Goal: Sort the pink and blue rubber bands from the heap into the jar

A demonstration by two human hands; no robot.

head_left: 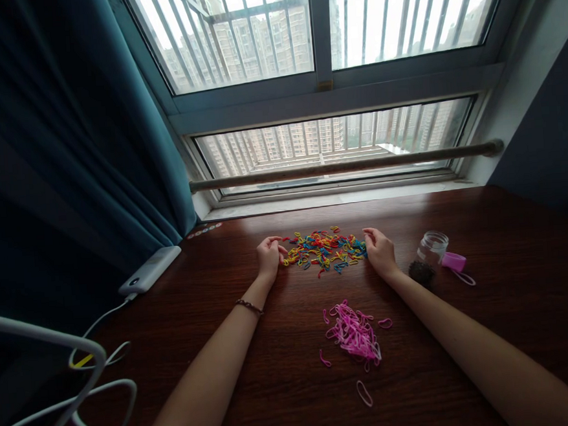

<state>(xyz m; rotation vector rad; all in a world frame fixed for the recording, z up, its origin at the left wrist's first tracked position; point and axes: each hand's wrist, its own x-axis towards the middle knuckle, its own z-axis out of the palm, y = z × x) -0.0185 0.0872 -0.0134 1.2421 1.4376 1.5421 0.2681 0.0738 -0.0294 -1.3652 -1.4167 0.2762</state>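
Observation:
A spread-out pile of small multicoloured rubber bands, in red, yellow, blue and green, lies on the dark wooden table. At the pile's left edge is my left hand, its bent fingers apart and touching the outermost bands. My right hand rests against the right edge, fingers loosely curved beside the blue bands. Neither hand visibly holds a band. Closer to me, between my forearms, sits a heap of pink rubber bands, with a few loose ones around it, including a pale pink band.
Right of my right hand stands a clear jar, near a dark brown fuzzy clump and a pink lid with a loop. At left, a white power strip and white cable lie by the blue curtain. A window rises behind the table.

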